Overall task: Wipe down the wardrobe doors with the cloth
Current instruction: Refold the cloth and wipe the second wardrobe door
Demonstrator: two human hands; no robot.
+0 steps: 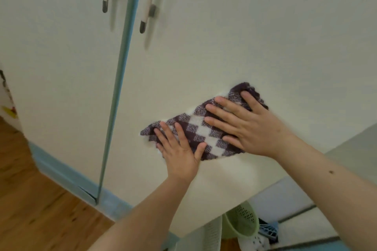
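Both hands lie flat with fingers spread, pressing one checked cloth against the right-hand wardrobe door: the left hand covers its lower left end, the right hand its upper right end (neither hand curls around it). I count two doors and two handles, one handle on this door. The cloth's long axis slants from lower left to upper right.

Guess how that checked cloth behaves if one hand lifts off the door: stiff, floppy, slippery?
Likely floppy: the checked cloth lies flat against the right wardrobe door, rumpled at its ends. It probably droops or drops where released, since only the left hand and right hand pin it there. The fuzzy weave suggests light and not very slippery.
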